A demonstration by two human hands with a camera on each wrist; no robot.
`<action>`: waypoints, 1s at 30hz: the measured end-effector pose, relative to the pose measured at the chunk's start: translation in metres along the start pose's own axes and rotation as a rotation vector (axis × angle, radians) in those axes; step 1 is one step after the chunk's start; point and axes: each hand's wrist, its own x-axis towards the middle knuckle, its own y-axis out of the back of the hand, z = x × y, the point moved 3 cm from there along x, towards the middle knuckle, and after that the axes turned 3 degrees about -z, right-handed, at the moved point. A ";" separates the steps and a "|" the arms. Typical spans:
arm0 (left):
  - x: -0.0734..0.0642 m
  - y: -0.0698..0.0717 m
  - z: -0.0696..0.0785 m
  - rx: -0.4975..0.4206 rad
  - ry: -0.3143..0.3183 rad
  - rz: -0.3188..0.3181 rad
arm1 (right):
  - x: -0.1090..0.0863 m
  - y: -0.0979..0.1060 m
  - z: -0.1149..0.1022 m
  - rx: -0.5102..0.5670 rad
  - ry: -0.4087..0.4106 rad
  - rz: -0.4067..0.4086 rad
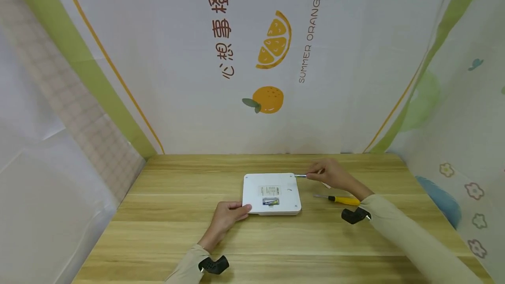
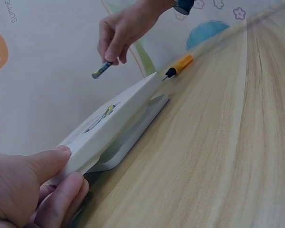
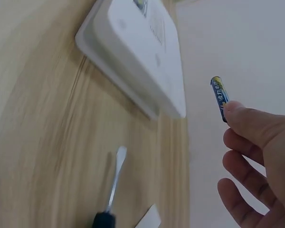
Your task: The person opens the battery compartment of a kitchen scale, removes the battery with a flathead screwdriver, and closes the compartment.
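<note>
A flat white square device [image 1: 272, 192] lies with its label and open battery slot [image 1: 270, 201] facing up. Inside the slot sits a battery [image 2: 109, 110]. My left hand [image 1: 228, 217] grips the device's near left corner, thumb on top and fingers beneath. At the far right corner, my right hand [image 1: 331, 174] pinches a small blue and yellow battery [image 3: 219, 97] by one end between thumb and forefinger. In the left wrist view this battery hangs above the device, apart from it. The right hand's other fingers [image 3: 242, 178] are loosely bent.
A screwdriver with a yellow and black handle [image 1: 345, 200] lies on the wooden table [image 1: 315, 249], right of the device. Beyond it, partly under the right hand, is a small white piece [image 3: 149, 218]. A printed white cloth [image 1: 189, 113] hangs behind the table.
</note>
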 end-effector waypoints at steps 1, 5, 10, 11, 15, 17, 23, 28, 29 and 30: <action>0.000 0.000 0.000 0.000 0.000 0.001 | -0.002 0.001 0.004 0.006 -0.007 0.002; 0.000 0.001 0.001 0.000 0.003 0.007 | -0.009 -0.002 0.019 0.008 -0.024 0.005; 0.000 0.002 0.001 -0.006 0.004 0.009 | -0.011 -0.010 0.037 -0.035 -0.048 0.033; 0.001 0.002 0.001 -0.009 0.004 0.008 | -0.010 -0.012 0.040 -0.049 -0.060 0.036; 0.002 0.002 -0.001 -0.012 0.007 0.008 | -0.009 -0.021 0.052 -0.077 -0.104 0.036; 0.002 0.001 -0.002 -0.016 0.007 0.010 | -0.009 -0.025 0.057 -0.085 -0.115 0.034; 0.001 0.000 -0.001 -0.030 0.005 0.005 | -0.010 -0.030 0.060 -0.100 -0.104 0.027; 0.001 0.000 -0.001 -0.033 0.001 0.009 | -0.010 -0.031 0.061 -0.118 -0.099 0.024; 0.001 0.000 -0.001 -0.032 -0.001 0.007 | -0.010 -0.031 0.061 -0.121 -0.096 0.024; 0.001 0.000 -0.001 -0.033 -0.003 0.006 | -0.010 -0.031 0.061 -0.119 -0.095 0.025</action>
